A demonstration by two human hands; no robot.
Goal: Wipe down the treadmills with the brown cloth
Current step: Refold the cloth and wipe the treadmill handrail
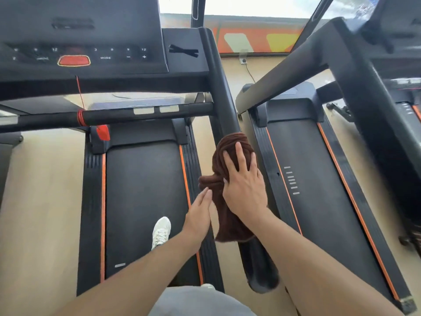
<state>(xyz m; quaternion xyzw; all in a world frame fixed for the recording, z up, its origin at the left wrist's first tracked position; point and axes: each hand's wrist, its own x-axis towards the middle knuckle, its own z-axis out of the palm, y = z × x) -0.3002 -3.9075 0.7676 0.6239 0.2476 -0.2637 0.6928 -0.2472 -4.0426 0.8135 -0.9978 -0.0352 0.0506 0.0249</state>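
Observation:
I stand on a black treadmill [143, 201] with orange stripes along its belt. The brown cloth [230, 160] is bunched and draped over this treadmill's right handrail [224, 94]. My right hand [245, 185] lies flat on top of the cloth with fingers spread, pressing it onto the rail. My left hand [200, 213] is beside it with fingers straight and together, its fingertips touching the cloth's left edge. The part of the rail under the cloth is hidden.
A second treadmill [319, 179] stands close on the right, its handrail [284, 71] slanting up. The console [91, 53] with a red button is ahead, and a crossbar [136, 115] runs below it. My white shoe [161, 231] rests on the belt. Pale floor lies between the machines.

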